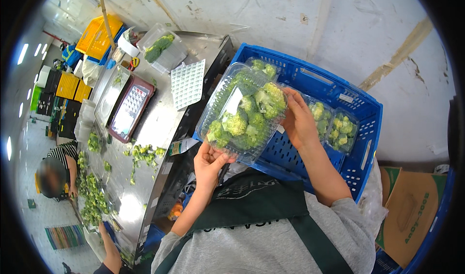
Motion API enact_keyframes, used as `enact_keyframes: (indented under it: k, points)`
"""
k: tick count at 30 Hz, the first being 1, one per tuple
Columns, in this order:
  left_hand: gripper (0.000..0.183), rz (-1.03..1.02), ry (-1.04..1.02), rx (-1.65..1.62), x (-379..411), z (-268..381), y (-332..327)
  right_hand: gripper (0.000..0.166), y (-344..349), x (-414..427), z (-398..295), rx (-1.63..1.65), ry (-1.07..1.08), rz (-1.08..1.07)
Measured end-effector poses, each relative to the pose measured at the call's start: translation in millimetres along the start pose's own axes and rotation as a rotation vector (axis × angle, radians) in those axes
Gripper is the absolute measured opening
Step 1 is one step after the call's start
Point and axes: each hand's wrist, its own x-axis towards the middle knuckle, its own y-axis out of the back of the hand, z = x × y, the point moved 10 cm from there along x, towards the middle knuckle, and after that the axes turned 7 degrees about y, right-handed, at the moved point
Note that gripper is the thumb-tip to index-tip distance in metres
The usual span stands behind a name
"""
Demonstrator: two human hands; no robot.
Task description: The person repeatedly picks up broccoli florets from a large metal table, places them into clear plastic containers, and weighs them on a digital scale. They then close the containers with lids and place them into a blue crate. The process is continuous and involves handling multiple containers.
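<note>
Both my hands hold a clear plastic clamshell box point(244, 108) filled with broccoli florets, its lid closed over them. My left hand point(209, 161) grips the near left corner, thumb on top. On the far right side, my right hand point(298, 118) has its fingers against the box's edge. Beneath and beyond the box is a blue plastic crate point(363, 110). Inside the crate lie more broccoli boxes, with one box point(341, 130) at the right, another box point(319, 116) beside it, and one point(264, 66) partly hidden at the far left.
Left of me, a steel table point(160, 119) carries a weighing scale point(130, 108), a label sheet point(188, 83), an upright clear box with broccoli point(161, 49) and loose florets point(92, 197). Another person point(67, 157) stands across it; a second person's arm point(110, 250) reaches in. Cardboard point(412, 208) stands right.
</note>
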Motion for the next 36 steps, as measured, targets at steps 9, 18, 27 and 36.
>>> enact_keyframes:
  k: [9, 18, 27, 36]
  points:
    - [0.054, -0.012, -0.016, -0.017, -8, -4, 14, 0.019, -15, 0, 9, 0.015, -0.021, -0.099]
    - [0.041, 0.007, -0.013, -0.037, -14, -4, 17, 0.022, -18, 1, 17, 0.018, -0.016, -0.026]
    - [0.042, 0.005, 0.035, -0.063, -13, -11, 22, 0.033, -15, 2, 27, 0.05, -0.052, 0.034]
    - [0.051, -0.1, 0.108, 0.003, -7, -25, 17, 0.044, 115, 9, 22, -0.167, -0.175, 0.484]
